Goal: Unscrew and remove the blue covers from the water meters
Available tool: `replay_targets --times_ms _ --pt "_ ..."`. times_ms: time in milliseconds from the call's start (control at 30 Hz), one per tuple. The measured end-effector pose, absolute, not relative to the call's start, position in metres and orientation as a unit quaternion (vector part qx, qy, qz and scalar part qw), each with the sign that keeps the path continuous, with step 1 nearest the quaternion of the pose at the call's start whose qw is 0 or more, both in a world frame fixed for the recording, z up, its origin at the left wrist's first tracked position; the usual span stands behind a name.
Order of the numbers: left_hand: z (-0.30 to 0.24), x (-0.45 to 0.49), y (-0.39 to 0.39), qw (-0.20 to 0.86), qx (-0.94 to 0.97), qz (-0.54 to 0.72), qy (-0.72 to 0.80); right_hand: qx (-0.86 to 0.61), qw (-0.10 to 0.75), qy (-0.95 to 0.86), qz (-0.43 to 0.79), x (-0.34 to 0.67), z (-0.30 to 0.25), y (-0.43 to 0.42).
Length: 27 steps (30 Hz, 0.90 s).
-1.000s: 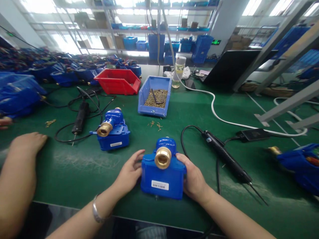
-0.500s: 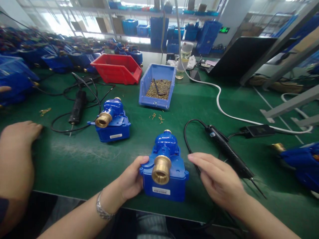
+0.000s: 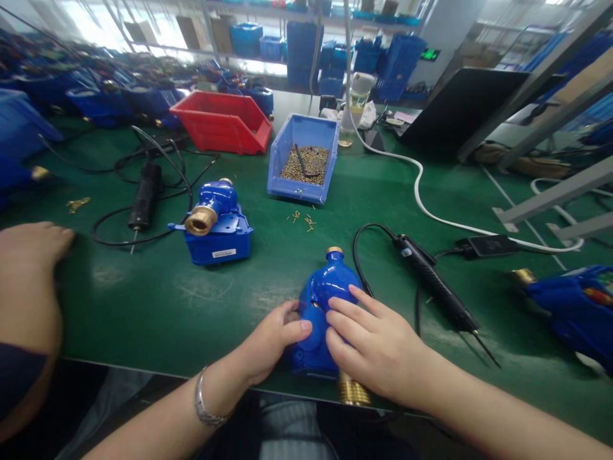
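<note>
Here the blue water meter (image 3: 330,284) lies at the near table (image 3: 158,306) edge, glossy body uppermost, brass threaded ends front and rear. Left hand (image 3: 275,338) and right hand (image 3: 378,345) both grip it

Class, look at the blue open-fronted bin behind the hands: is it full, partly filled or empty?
Partly filled. In the blue bin, small brass-coloured screws cover only the floor; its walls stand bare above them.

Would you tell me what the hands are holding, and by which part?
Both hold the blue valve lying on the mat: left hand on its left side, right hand over its top, near the brass end.
</note>
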<state>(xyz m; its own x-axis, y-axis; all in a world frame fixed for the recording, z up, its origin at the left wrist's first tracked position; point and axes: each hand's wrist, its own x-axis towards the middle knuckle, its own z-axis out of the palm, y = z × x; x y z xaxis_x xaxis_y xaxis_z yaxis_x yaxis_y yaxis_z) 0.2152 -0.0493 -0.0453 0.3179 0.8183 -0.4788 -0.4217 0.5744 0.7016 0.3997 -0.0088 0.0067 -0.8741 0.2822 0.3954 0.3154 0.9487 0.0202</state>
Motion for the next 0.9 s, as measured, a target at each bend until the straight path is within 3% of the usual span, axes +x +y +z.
replay_targets --times_ms 333,900 --pt "-0.043 0.211 -0.051 0.766 0.229 0.4 0.448 -0.201 0.197 -0.956 -0.083 0.394 0.024 -0.01" --pt "-0.043 0.206 -0.04 0.802 0.2 0.322 0.462 -0.253 0.161 -0.954 -0.018 0.381 0.016 -0.013"
